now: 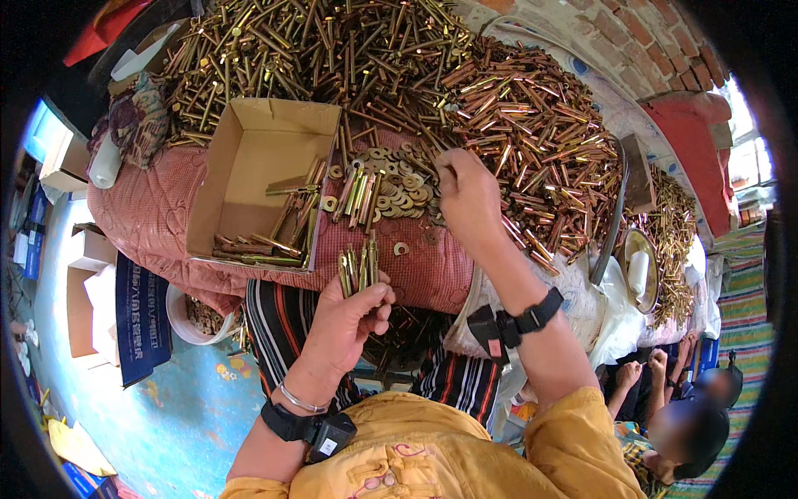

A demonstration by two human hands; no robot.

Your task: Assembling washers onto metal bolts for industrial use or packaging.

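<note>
Your left hand (349, 312) is curled shut around a small bundle of brass-coloured anchor bolts (359, 268), their ends standing up past your fingertips; they look stiff, smooth and heavy for their size, so grip mid-shank or they may slide. Your right hand (467, 195), wrist bent down and arm stretched forward, pinches thumb to fingers at the heap of washers (391, 187); whether a thin, light washer is caught there, I cannot tell.
</note>
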